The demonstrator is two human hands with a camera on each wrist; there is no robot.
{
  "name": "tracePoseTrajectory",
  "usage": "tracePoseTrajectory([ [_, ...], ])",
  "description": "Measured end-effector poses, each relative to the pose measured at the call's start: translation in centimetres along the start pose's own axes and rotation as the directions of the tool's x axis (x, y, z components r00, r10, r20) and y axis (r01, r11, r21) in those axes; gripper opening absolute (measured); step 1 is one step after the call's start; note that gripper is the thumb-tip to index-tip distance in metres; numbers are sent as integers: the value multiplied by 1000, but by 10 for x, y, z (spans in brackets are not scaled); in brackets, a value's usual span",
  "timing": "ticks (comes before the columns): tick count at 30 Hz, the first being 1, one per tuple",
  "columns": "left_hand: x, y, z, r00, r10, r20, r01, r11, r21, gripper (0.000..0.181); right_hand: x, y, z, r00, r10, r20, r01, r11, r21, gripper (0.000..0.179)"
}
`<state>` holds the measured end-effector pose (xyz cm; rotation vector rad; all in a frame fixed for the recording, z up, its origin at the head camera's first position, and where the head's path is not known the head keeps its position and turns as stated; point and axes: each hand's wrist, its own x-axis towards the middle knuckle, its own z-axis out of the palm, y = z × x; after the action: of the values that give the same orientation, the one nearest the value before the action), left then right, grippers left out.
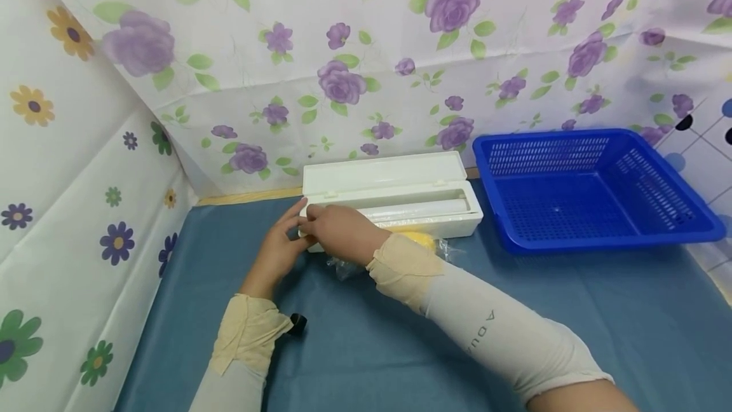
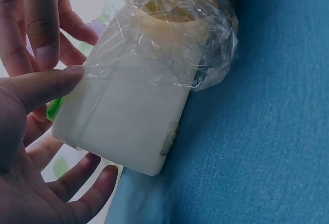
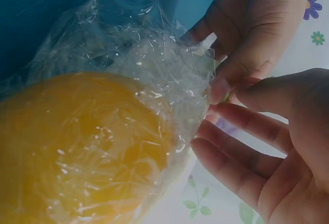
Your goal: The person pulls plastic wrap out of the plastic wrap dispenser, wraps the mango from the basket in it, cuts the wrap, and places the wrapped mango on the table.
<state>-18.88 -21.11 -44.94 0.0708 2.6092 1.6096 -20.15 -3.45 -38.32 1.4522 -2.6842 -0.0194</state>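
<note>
White box (image 2: 123,118) — left hand (image 1: 277,252) splayed at its end, right hand (image 1: 344,233) alongside

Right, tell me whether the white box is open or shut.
Open: the white box has its lid tipped back, exposing a white roll inside.

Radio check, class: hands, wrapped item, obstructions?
Left hand, right hand: at white film dispenser's left end. Film-wrapped yellow object in front. Nothing visibly blocking.
</note>
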Motion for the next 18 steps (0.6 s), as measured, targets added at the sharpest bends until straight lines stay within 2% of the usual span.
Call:
tracePoseTrajectory([
  [9, -2, 0, 1, 1000, 3, 11, -3, 1000, 6, 29, 7, 2, 2, 1000, 25, -2, -25, 999, 26, 28],
  [18, -2, -1, 1, 1000, 7, 21, -8, 1000, 7, 35, 15, 1, -2, 997, 62, 50, -64, 997, 47, 25],
])
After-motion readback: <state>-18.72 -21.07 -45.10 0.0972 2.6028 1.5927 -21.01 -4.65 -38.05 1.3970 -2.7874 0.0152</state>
